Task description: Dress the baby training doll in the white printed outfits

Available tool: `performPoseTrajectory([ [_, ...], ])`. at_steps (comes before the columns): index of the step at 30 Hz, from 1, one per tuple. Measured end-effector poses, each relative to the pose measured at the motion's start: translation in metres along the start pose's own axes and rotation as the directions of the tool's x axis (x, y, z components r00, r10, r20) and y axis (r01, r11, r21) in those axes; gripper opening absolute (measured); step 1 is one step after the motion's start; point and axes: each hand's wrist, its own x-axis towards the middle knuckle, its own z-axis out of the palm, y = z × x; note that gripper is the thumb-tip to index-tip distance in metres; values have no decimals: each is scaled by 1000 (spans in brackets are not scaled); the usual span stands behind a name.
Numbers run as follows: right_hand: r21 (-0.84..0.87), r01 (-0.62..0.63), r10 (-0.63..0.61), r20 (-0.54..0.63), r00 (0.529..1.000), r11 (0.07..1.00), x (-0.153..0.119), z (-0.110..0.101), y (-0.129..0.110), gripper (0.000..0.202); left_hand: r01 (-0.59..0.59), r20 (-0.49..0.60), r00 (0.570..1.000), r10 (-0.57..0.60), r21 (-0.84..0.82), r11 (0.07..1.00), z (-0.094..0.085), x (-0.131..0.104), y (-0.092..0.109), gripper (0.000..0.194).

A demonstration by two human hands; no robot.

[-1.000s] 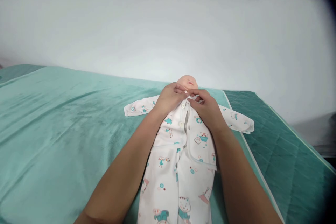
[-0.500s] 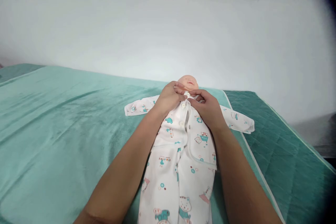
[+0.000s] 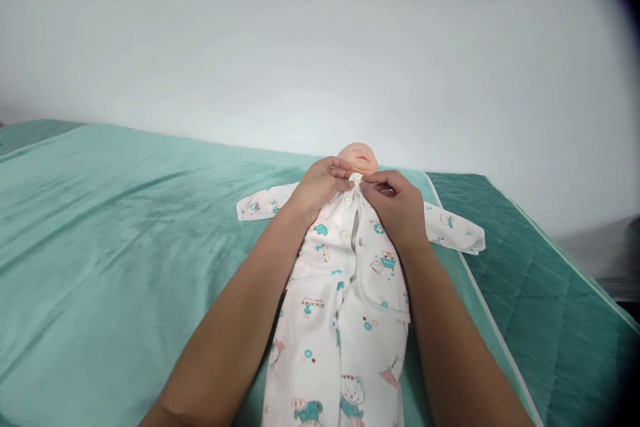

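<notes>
A baby doll (image 3: 359, 156) lies on its back in a white printed baby jacket (image 3: 327, 260) and matching trousers (image 3: 305, 340). My left hand (image 3: 325, 183) pinches the jacket's edge at the collar, just under the doll's chin. Opposite it, my right hand (image 3: 395, 203) pinches the other front edge at the same spot. A white button (image 3: 357, 177) shows between my fingertips; whether it is through its hole I cannot tell. Lower buttons (image 3: 349, 201) show on the left front, and the two fronts part below them. Both sleeves (image 3: 455, 227) lie spread out sideways.
A light green blanket (image 3: 125, 247) covers the bed under the doll. To the right shows a darker quilted cover (image 3: 540, 280) with a pale piped edge. A white wall (image 3: 200, 67) stands right behind the doll's head, with a dark band above.
My fingers have shifted slightly at the collar, and the top button shows more plainly between them. The doll and its clothes lie almost as before.
</notes>
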Motion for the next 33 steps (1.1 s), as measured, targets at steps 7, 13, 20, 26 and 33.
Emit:
performPoseTrajectory([
  [7,34,-68,68,26,997,997,1,1,0,9,-99,-6,995,103,224,970,3,2,-5,21],
  [13,66,-82,81,12,997,994,1,1,-2,14,-163,9,985,175,416,895,4,3,-5,23],
  [20,-42,21,-20,10,1000,999,0,0,-3,13,-194,-35,959,282,644,740,5,3,-6,28],
  [26,-103,15,-5,95,995,995,2,-1,-4,17,-200,-43,951,307,671,714,3,8,-11,27],
  [33,-233,1,37,162,986,973,3,-2,-5,20,-241,-62,926,372,662,710,2,8,-14,28],
])
